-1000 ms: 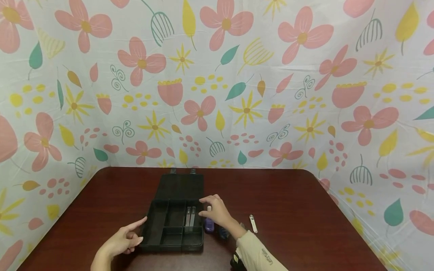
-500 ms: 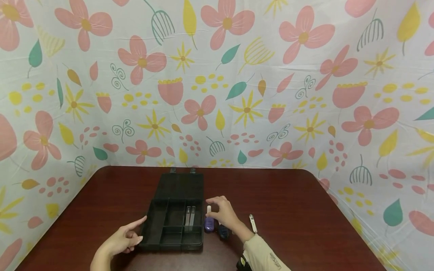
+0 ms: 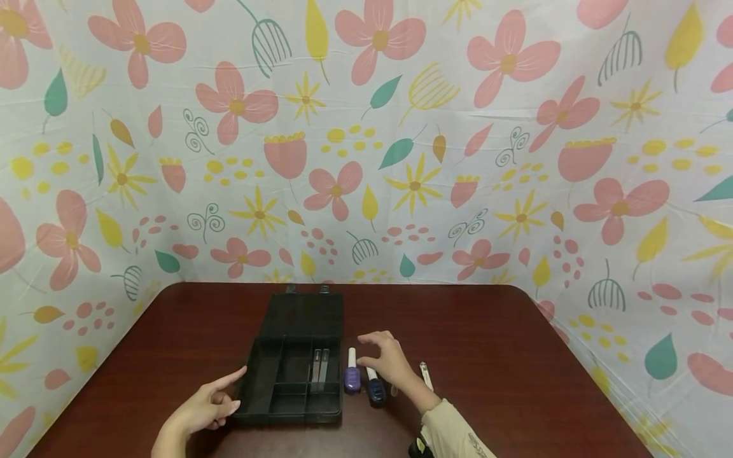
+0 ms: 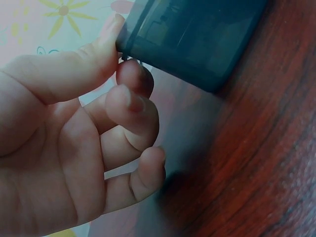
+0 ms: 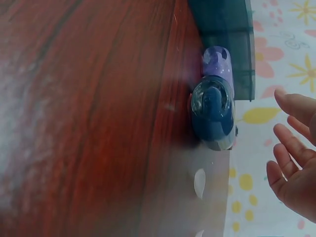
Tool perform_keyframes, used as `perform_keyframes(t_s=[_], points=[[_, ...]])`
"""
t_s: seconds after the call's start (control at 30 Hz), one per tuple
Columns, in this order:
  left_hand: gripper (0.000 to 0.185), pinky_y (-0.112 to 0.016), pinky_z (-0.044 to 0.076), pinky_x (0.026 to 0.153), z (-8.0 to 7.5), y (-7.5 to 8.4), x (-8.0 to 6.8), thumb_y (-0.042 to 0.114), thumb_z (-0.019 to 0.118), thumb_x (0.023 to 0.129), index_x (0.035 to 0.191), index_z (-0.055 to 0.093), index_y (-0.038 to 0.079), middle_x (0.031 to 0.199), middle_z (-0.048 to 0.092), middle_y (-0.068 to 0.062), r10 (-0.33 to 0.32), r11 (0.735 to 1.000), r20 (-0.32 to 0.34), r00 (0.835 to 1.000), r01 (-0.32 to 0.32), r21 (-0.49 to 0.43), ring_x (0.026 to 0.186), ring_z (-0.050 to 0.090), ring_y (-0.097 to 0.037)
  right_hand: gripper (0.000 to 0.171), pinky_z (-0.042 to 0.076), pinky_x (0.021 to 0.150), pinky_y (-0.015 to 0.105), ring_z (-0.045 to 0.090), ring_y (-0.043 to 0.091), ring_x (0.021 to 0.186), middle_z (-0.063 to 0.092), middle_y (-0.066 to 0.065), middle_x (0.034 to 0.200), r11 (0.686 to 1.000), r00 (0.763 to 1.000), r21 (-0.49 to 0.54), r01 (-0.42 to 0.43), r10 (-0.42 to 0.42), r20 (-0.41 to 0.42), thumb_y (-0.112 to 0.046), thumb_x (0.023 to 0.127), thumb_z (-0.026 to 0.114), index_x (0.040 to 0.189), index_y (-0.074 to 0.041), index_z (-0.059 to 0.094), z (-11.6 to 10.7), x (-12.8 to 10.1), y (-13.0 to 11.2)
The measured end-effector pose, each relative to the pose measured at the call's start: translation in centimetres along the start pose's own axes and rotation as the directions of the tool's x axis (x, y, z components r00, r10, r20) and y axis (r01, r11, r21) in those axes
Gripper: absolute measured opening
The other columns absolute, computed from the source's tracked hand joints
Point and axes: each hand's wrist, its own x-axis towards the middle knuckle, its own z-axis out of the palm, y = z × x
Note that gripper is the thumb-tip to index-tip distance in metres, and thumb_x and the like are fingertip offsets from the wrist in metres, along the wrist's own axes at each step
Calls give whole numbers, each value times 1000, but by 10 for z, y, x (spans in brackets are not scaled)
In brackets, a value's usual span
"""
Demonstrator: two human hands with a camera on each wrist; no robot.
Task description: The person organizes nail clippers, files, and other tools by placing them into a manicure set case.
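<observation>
A black compartment box (image 3: 298, 381) lies open on the dark red table (image 3: 504, 356), its lid (image 3: 303, 315) folded back. Two slim metal tools (image 3: 319, 367) lie in one compartment. Right of the box stand a purple bottle (image 3: 352, 376) with a white cap and a dark blue bottle (image 3: 375, 388). My right hand (image 3: 388, 356) hovers just above the blue bottle (image 5: 213, 111), fingers (image 5: 291, 148) relaxed and holding nothing. My left hand (image 3: 209, 401) rests at the box's left side; its thumb (image 4: 98, 54) touches the box corner (image 4: 197, 34), the other fingers loosely curled.
A small metal nail clipper (image 3: 426, 375) lies on the table right of my right hand. Flowered cloth (image 3: 366, 159) walls the table at the back and both sides. Bare wood stretches to the right and the far left.
My right hand let go of the purple bottle's cap and drifted right, away from the box, to above the blue bottle. The left hand stayed put.
</observation>
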Motion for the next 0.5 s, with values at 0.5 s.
perform_keyframes(t_s=[0.5], points=[[72,-26,38,50,-1,0,1,17,59,87,139,13,-5,60,44,0,-6,1000,-2,1000,6,6,51,42,-12,37,43,77,38,52,24,92,62,7,98,999,999,-25,-31,30,-26,-3,65,77,101,0,66,-20,-18,6]])
